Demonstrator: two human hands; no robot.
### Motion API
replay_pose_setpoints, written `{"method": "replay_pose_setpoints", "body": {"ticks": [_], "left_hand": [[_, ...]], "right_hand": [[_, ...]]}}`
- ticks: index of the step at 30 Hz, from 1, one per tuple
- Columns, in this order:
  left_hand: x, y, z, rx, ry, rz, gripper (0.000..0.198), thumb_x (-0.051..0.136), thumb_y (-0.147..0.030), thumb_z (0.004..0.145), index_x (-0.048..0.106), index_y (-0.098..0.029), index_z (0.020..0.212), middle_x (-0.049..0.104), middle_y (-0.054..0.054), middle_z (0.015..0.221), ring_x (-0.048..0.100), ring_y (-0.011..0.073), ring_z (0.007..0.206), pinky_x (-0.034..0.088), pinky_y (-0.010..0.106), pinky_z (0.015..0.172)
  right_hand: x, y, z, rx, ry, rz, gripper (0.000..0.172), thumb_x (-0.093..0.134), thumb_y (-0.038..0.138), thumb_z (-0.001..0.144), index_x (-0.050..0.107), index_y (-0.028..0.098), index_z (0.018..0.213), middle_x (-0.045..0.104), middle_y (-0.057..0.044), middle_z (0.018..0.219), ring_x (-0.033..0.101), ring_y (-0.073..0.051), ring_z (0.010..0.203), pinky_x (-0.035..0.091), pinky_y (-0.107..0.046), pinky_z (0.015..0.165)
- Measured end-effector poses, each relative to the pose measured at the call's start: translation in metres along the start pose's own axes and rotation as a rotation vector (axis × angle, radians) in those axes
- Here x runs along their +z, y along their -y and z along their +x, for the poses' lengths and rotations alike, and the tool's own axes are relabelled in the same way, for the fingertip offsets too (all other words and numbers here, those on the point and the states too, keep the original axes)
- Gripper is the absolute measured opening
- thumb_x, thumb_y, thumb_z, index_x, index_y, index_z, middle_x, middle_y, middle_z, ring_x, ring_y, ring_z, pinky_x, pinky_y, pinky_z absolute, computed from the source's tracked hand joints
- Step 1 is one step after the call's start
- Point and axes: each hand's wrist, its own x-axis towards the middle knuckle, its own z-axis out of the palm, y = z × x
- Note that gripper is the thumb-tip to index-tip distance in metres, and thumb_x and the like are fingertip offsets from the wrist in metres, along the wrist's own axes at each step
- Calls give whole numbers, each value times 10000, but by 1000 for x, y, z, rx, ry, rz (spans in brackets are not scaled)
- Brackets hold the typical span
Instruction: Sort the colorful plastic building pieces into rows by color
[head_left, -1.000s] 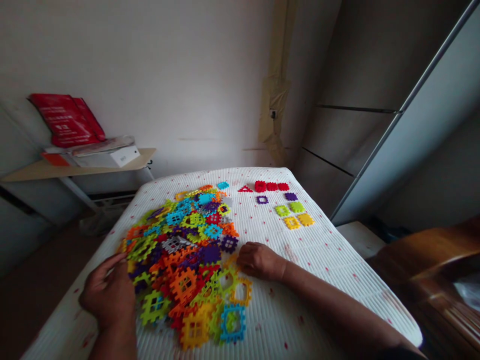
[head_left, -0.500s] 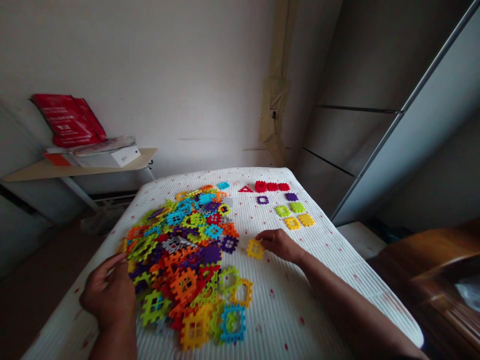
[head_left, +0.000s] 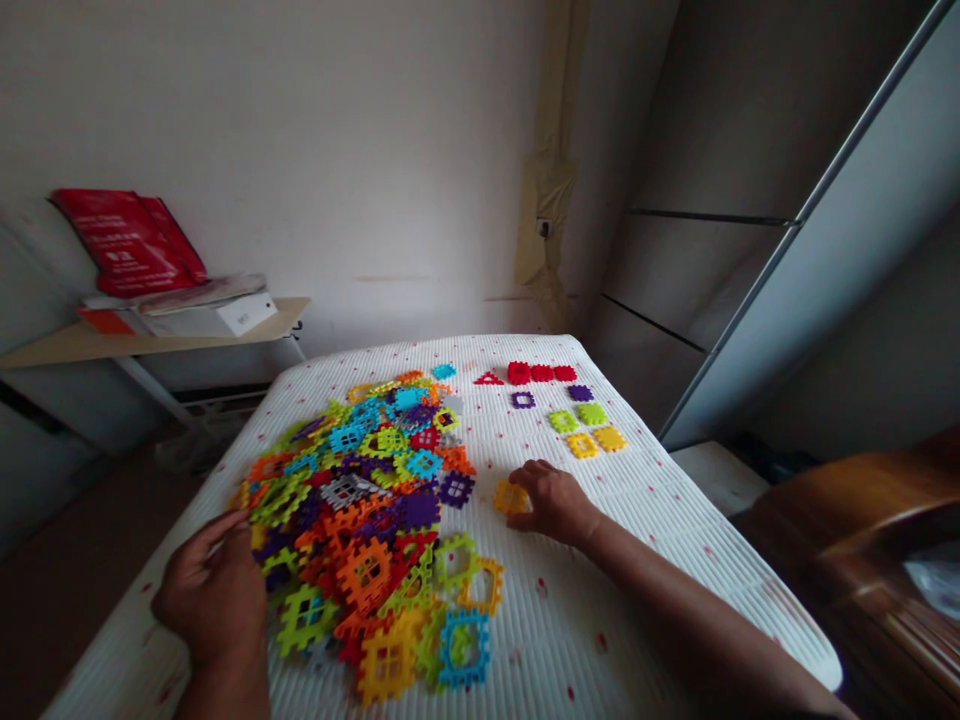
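Note:
Interlocking plastic tiles in many colours lie heaped on a white quilted bed cover. My right hand reaches to the right of the heap. Its thumb and fingers bracket a yellow window-shaped tile, which lies low against the cover; the hand hides its right side. At the heap's left edge, my left hand rests with thumb and forefinger brought together beside orange and yellow tiles. Whatever lies between those fingertips is hidden. A purple window tile sits between the heap and my right hand.
Farther back on the right lie red tiles, a purple frame, green tiles and yellow tiles, grouped by colour. A side table at the left carries a red bag. A wardrobe stands right.
The yellow tile has gone from tilted in a fingertip pinch to flatter on the cover. My right hand has spread its thumb and fingers around it. My left hand stays put.

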Motion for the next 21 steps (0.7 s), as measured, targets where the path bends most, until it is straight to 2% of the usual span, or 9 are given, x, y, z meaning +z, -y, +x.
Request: {"method": "replay_pose_setpoints", "body": {"ticks": [4,7,11,15,18,21], "left_hand": [[0,-8,-2,-58,-3,-43,314,607,-290,655,724,-222,939,691,19,821,613,196,736,493,354,764],[0,-13,-4,-94,2,-61,318,607,-275,638,726,-223,929,681,4,795,596,178,709,489,343,768],[-2,-20,-6,-164,16,-84,346,592,-249,621,724,-236,941,655,-17,744,575,162,667,484,327,727],[-3,-28,-8,-168,22,-85,347,587,-282,624,725,-222,937,654,-1,748,588,190,706,491,352,744],[-3,-29,-9,-153,29,-63,347,583,-299,629,724,-222,938,657,10,777,594,215,743,488,399,799],[-3,-27,-8,-166,41,-55,334,579,-300,630,723,-231,924,638,3,757,581,211,724,478,424,818]], "right_hand": [[2,5,1,34,47,-11,399,691,333,723,614,170,1079,628,-95,1014,594,-233,938,472,-305,763],[-1,-4,3,22,43,70,466,691,261,698,588,182,1145,629,-87,1056,602,-219,951,471,-305,799],[-12,-46,4,-31,-90,155,615,646,88,624,538,181,1222,609,-103,1151,578,-222,1021,456,-345,875],[-22,-103,-1,41,-284,168,654,586,31,597,526,184,1230,598,-114,1173,584,-218,977,469,-375,851],[-21,-132,-5,122,-309,177,654,582,32,590,532,178,1226,617,-102,1126,582,-216,964,472,-371,845],[-16,-146,-8,180,-281,218,681,581,25,587,513,144,1255,630,-104,1083,589,-197,920,482,-335,820]]}}
